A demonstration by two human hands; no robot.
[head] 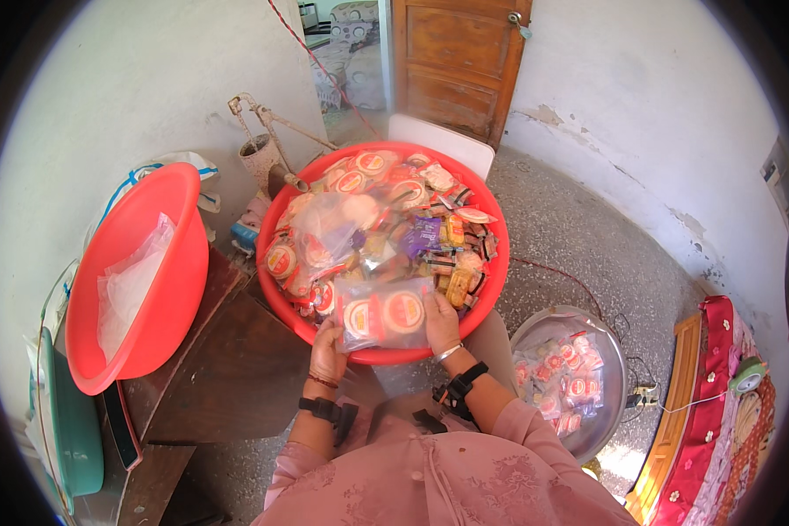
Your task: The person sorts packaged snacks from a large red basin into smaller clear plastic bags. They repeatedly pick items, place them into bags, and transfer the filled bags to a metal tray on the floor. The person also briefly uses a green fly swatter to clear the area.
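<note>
Between my hands is a clear plastic bag (389, 334) with two round wrapped snacks showing side by side inside. My left hand (327, 352) grips its left end, and my right hand (442, 323) pinches the right end. The bag hangs over the near rim of a large red plastic basin (496, 283). Heaped in that basin are round wrapped crackers (281, 260), small wrapped snack bars (459, 287) and a purple packet (423, 237). A loose translucent plastic bag (325, 230) lies on the left part of the heap.
At the left, a tilted red basin (194, 263) holds empty clear bags (135, 283), above a green tub (82, 427). A round metal tray (615, 407) with filled packets stands on the floor at right. Behind are a rusty hand pump (263, 154) and a wooden door (457, 66).
</note>
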